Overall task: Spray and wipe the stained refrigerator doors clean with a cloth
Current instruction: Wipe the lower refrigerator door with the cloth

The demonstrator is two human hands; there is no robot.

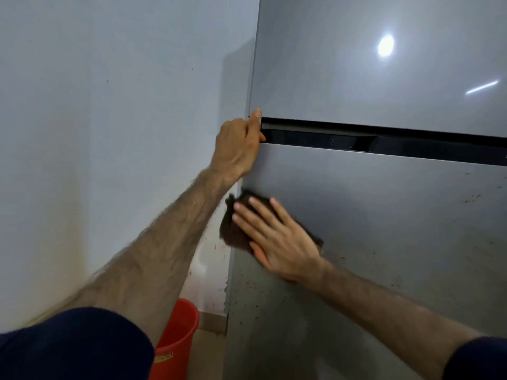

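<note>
A grey two-door refrigerator fills the right side. Its upper door (370,64) looks smooth and reflects a lamp. The lower door (397,220) carries dark specks and smears, thickest near its left edge and far right. A dark brown cloth (233,231) lies flat on the lower door near its upper left corner. My right hand (277,237) presses it there with straight, spread fingers. My left hand (241,144) grips the left edge of the fridge at the black gap (384,141) between the doors, fingers curled round the edge, one fingertip on the upper door's corner.
A plain pale wall (109,133) stands left of the fridge, stained low down beside the door edge. An orange bucket (178,338) sits on the floor at the fridge's lower left corner. No spray bottle is in view.
</note>
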